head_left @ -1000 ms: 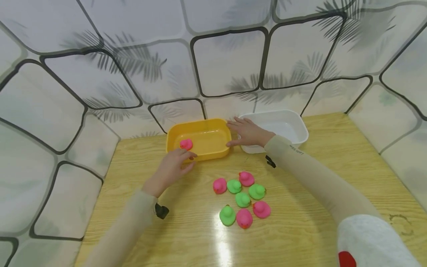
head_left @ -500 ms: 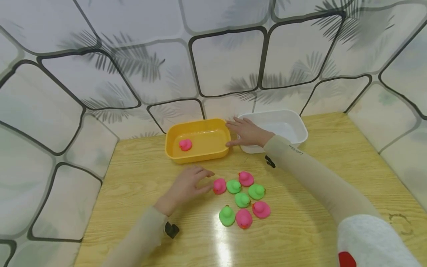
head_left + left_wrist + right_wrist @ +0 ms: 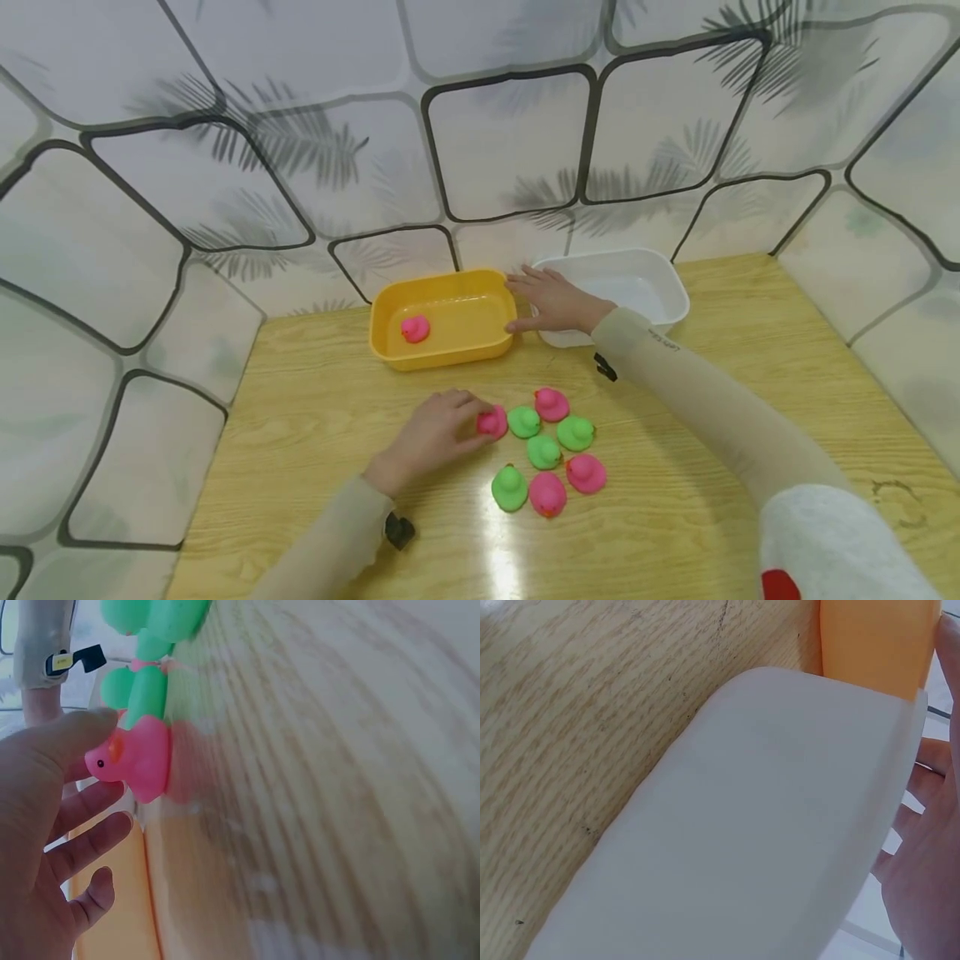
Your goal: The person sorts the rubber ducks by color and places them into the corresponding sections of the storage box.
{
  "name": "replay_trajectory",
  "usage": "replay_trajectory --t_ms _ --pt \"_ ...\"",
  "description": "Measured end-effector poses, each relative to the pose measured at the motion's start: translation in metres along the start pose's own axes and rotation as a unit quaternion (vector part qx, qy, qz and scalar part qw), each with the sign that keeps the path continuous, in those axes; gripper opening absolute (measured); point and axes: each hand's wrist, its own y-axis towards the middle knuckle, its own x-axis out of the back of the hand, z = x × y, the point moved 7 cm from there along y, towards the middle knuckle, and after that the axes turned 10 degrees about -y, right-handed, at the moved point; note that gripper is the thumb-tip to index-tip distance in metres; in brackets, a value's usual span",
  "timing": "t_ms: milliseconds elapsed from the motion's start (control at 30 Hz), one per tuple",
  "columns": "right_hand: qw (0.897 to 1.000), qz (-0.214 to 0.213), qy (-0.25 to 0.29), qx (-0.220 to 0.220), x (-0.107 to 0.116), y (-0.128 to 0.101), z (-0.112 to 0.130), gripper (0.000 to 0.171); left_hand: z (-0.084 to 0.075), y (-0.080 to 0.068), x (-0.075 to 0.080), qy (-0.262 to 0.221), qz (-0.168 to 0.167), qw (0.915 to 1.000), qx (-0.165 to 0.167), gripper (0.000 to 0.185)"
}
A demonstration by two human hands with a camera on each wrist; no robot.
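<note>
Pink duck at the near-left edge of the cluster is where your left hand sits, fingers curled onto it — it is not lifted yet. Seven ducks remain on the desk: four pink, three green. Farther back, one pink duck already lies in the yellow tub. Your right hand rests flat, fingers straight, between that tub and the white tub. Beyond, leaf-patterned wall panels enclose the desk.
</note>
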Motion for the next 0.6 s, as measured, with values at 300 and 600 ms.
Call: replay_trajectory --t_ms 300,600 --pt "1.0 -0.008 0.023 -0.005 0.003 -0.004 0.004 0.09 0.0 -0.002 0.002 -0.005 -0.014 0.9999 0.008 0.033" --pt "1.0 -0.013 0.013 -0.012 -0.002 -0.002 -0.002 0.089 0.0 0.004 0.03 0.003 -0.043 0.999 -0.013 0.033"
